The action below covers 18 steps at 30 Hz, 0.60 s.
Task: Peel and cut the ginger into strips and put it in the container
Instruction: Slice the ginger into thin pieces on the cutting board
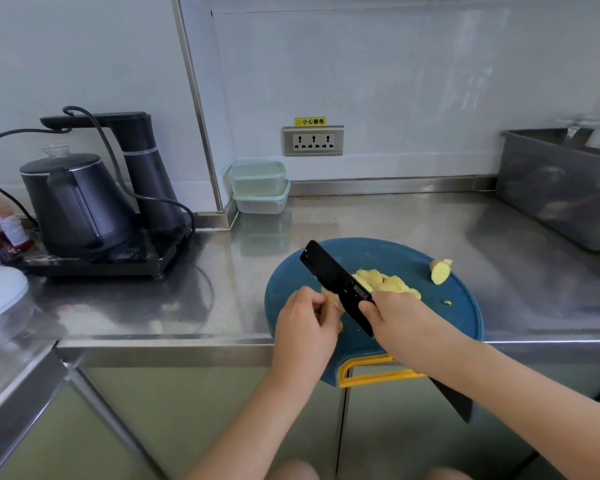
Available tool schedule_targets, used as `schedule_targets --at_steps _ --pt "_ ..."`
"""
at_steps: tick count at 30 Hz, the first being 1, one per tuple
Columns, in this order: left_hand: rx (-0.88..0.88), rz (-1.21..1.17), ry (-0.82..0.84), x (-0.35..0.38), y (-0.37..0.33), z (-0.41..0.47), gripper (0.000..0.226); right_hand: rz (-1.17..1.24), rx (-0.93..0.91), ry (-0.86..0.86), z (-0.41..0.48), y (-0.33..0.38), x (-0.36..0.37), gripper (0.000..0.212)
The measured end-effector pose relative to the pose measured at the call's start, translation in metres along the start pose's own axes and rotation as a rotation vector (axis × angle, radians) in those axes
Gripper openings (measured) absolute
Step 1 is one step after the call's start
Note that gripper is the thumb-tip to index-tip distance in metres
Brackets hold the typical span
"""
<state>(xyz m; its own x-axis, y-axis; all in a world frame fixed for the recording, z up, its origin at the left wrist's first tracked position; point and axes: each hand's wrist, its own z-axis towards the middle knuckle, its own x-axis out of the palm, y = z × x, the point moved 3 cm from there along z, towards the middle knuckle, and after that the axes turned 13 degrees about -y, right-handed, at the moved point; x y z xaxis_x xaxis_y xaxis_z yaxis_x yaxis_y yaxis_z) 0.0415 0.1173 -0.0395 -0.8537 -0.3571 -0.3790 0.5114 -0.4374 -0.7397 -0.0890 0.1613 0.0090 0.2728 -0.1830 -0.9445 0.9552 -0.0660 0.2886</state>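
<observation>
The board (458,313) overhangs the counter (222,306) edge, with its yellow handle (371,375) out in free air, so cutting force applied near that edge could tip or shift it. The left hand (303,323) curls its fingers onto a piece of ginger (338,306) directly beside the blade of the knife (329,271), which the right hand (395,317) grasps tightly. The small, largely hidden piece could roll and bring fingertips under the edge. Peeled slices (385,280) lie just right of the blade and a chunk (440,270) lies farther right, while the containers (258,187) stand well apart at the wall, so strips could drop during transfer.
</observation>
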Motion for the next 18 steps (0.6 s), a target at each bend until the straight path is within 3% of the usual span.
schedule_targets --at_steps 11,18 --pt "-0.005 0.038 -0.025 0.002 -0.001 -0.002 0.013 -0.049 -0.035 -0.027 0.032 0.020 0.009 0.032" --pt "-0.117 0.005 0.060 0.000 0.000 0.005 0.015 -0.154 -0.063 0.010 0.029 0.028 0.001 0.028"
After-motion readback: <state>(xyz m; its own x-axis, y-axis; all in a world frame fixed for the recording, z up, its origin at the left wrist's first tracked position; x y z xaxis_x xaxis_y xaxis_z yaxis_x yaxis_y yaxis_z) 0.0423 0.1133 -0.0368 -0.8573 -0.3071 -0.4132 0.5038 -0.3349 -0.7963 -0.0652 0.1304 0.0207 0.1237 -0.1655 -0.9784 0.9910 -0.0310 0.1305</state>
